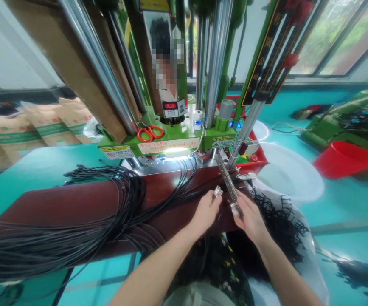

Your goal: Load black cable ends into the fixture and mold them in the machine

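Observation:
My right hand [250, 214] is closed around the near end of a long, narrow metal bar [228, 180]. The bar slants away toward the machine's right side, with small dark marks along its length. A pale piece shows at the fingers of that hand, too small to make out. Left of the bar, my left hand [206, 212] pinches a small silvery metal piece [217, 191]. Black cables [174, 193] run behind both hands from the lit gap of the green machine [171, 144] over the brown work surface [75, 197].
A thick cable bundle [59, 242] covers the left of the surface. Orange-handled scissors [150, 133] lie on the machine's ledge. At right are a white sack of black moulded parts [279, 225], a white tub [298, 170] and a red bucket [344, 159]. Metal columns rise in front.

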`<state>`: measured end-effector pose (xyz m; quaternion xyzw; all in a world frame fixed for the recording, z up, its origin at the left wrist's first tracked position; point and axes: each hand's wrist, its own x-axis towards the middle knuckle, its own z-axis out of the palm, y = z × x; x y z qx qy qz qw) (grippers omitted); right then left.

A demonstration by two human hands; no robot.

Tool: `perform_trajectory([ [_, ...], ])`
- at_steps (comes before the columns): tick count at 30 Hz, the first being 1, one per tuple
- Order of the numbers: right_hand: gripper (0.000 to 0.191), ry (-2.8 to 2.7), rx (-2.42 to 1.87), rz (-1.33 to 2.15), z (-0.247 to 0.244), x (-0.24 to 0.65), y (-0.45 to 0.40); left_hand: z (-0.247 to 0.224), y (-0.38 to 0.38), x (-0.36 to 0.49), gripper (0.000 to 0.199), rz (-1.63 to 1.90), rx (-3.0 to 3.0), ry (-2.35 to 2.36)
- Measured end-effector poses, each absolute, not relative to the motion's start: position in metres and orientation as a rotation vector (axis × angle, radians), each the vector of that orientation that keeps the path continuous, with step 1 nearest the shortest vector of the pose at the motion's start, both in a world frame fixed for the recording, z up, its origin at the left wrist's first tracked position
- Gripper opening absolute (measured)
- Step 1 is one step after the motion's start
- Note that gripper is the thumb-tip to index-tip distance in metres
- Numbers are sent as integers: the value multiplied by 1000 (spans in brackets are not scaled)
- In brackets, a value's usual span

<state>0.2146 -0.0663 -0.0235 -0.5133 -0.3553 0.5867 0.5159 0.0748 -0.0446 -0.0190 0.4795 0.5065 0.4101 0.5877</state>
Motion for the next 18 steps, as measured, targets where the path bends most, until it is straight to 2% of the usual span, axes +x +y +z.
perform_trajectory([
  [3,48,-880,-1273,1413,-24,216,-67,-18,-46,80,26,886,1223,1081],
  [10,57,-1023,-1401,1395,-19,215,-68,-13,-46,76,33,742,937,1002],
  [14,53,-1237,-1422,1320,-20,213,-70,-17,-47,74,32,764,980,1067],
  [18,54,-1149,-1435,1313,-18,211,-70,-20,-44,73,31,907,1148,1103],
])
